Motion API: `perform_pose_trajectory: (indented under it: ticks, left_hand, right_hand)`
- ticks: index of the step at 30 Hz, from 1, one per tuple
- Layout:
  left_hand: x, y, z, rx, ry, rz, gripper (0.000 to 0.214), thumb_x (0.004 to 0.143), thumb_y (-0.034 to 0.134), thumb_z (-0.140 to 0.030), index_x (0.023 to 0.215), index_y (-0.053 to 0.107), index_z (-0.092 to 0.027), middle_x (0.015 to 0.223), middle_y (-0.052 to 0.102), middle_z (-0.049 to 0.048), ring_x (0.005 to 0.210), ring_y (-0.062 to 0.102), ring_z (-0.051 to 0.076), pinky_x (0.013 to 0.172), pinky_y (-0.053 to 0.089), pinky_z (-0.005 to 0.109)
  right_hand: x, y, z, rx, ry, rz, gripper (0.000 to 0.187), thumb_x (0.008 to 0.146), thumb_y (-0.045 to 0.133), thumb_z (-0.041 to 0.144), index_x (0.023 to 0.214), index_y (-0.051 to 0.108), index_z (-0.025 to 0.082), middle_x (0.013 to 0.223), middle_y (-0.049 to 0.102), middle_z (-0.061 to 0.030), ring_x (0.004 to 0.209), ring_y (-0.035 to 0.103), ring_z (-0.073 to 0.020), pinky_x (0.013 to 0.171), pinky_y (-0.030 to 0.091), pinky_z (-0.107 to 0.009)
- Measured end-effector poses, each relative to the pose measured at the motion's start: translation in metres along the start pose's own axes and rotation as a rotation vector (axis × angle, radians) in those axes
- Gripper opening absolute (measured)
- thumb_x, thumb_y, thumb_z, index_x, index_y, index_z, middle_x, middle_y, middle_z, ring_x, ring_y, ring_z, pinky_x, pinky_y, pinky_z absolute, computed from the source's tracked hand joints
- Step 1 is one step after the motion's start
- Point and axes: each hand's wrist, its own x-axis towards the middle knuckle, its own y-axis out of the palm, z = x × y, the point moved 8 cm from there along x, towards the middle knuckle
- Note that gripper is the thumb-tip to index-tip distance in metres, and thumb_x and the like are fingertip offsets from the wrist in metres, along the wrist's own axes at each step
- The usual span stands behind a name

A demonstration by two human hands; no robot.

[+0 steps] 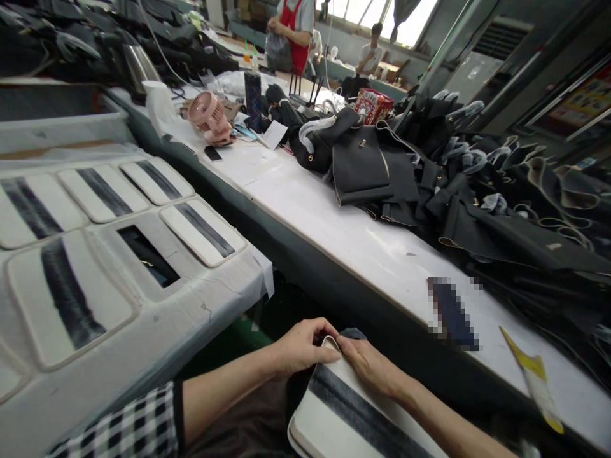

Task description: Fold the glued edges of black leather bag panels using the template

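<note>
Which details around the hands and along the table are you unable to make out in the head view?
All in the head view:
- Striped panel: near end cut off by the bottom edge; underside faces away.
- Left hand: some fingertips hidden by the panel and the right hand.
- Dark blue item: pixelated, so its identity is unclear.
- Red box: print too small and blurred to read.

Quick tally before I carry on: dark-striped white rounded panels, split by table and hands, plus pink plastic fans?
White rounded panels with a dark stripe, on the grey-covered table: 5
White rounded panel with a dark stripe, held by left hand and right hand: 1
Pink plastic fan: 1
Total: 7
A cut-off piece at lower left shows no stripe; not counted.
</note>
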Motion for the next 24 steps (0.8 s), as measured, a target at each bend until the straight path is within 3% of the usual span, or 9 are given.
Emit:
perform_pose_trajectory:
  ticks: [5, 8, 11, 16, 20, 24]
  left_hand:
    - [0.017, -0.011, -0.013, 0.095, -0.015, 0.003, 0.039, 0.079, 0.061, -0.053, 0.084, 0.063, -0.015, 0.078, 0.061, 0.0006, 0.075, 0.053, 0.014, 0.064, 0.039, 0.023]
    - [0.035, -0.001, -0.023, 0.188, -0.030, 0.156, 0.033, 0.072, 0.069, -0.047, 0.078, 0.065, -0.015, 0.073, 0.059, -0.0011, 0.070, 0.050, 0.013, 0.061, 0.037, 0.022]
    - [0.048, 0.012, -0.030, 0.272, -0.063, 0.345, 0.028, 0.067, 0.073, -0.038, 0.082, 0.069, -0.015, 0.070, 0.059, -0.0024, 0.065, 0.049, 0.011, 0.058, 0.036, 0.021]
    - [0.056, 0.023, -0.032, 0.404, -0.153, 0.509, 0.035, 0.065, 0.074, -0.039, 0.091, 0.075, -0.016, 0.062, 0.053, -0.0039, 0.057, 0.045, 0.009, 0.051, 0.033, 0.020]
    - [0.058, 0.023, -0.026, 0.471, -0.267, 0.564, 0.042, 0.066, 0.072, -0.047, 0.095, 0.074, -0.016, 0.066, 0.058, -0.0015, 0.055, 0.049, 0.011, 0.048, 0.038, 0.021]
    - [0.060, 0.021, -0.019, 0.525, -0.379, 0.594, 0.042, 0.067, 0.071, -0.048, 0.094, 0.071, -0.016, 0.072, 0.061, 0.0006, 0.060, 0.055, 0.015, 0.049, 0.044, 0.023]
  right_hand:
    - [0.000, 0.000, 0.001, -0.061, 0.020, -0.017, 0.058, 0.100, 0.016, 0.054, 0.108, 0.063, 0.021, 0.098, 0.067, -0.0111, 0.089, 0.064, -0.0296, 0.080, 0.045, -0.040]
    - [-0.009, -0.003, -0.003, -0.034, 0.044, -0.022, 0.057, 0.099, 0.018, 0.055, 0.118, 0.061, 0.022, 0.102, 0.068, -0.0133, 0.093, 0.064, -0.0329, 0.083, 0.044, -0.045]
    - [-0.024, -0.007, -0.013, 0.047, 0.049, -0.001, 0.053, 0.099, 0.022, 0.054, 0.124, 0.059, 0.025, 0.109, 0.068, -0.0101, 0.097, 0.065, -0.0291, 0.087, 0.046, -0.041]
    - [-0.064, -0.014, -0.043, 0.263, 0.053, 0.021, 0.050, 0.099, 0.031, 0.052, 0.141, 0.048, 0.030, 0.135, 0.057, -0.0056, 0.121, 0.055, -0.0266, 0.102, 0.040, -0.038]
    - [-0.107, -0.015, -0.079, 0.354, 0.151, 0.078, 0.049, 0.098, 0.034, 0.054, 0.144, 0.043, 0.036, 0.138, 0.055, -0.0019, 0.124, 0.053, -0.0274, 0.106, 0.038, -0.041]
    - [-0.147, -0.015, -0.111, 0.408, 0.193, 0.136, 0.054, 0.098, 0.035, 0.057, 0.146, 0.039, 0.033, 0.144, 0.048, -0.0016, 0.130, 0.047, -0.0273, 0.111, 0.033, -0.041]
